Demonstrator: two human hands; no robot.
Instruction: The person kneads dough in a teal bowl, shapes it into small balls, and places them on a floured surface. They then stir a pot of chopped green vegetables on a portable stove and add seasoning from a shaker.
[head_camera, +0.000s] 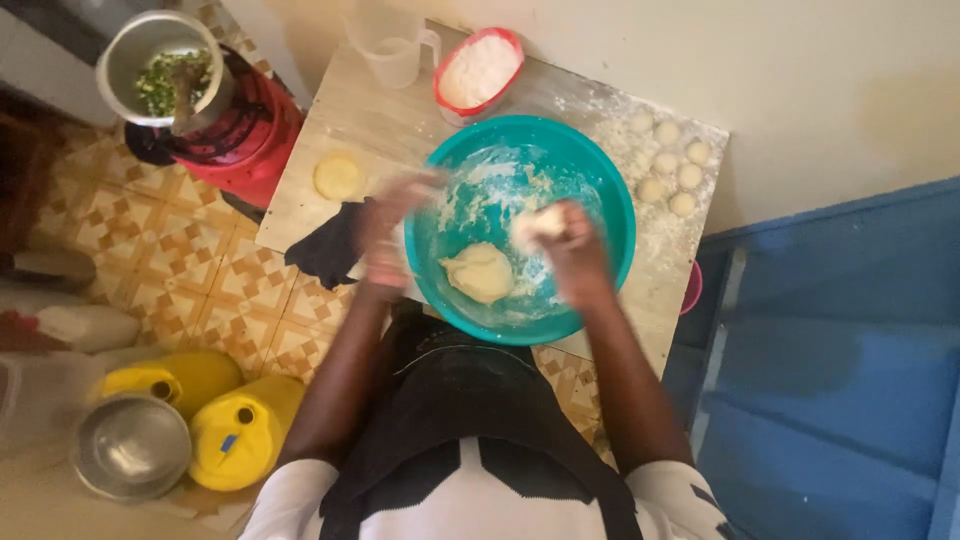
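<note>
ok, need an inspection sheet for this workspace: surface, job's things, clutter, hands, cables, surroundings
Surface: small pale table, dusted with flour on its right side.
Job's things: teal bowl holding a dough lump; seven dough balls on the floured side; one flattened dough disc on the left.
Clutter: flour tub with red rim, clear measuring jug, dark cloth over the table edge.
Hands: right hand holds a dough piece over the bowl; left hand blurred at the bowl's rim, grip unclear.
Cables: nothing seen.
Surroundings: tiled floor, metal pot of chopped greens, yellow jerrycans, metal basin, blue panel on the right.
</note>
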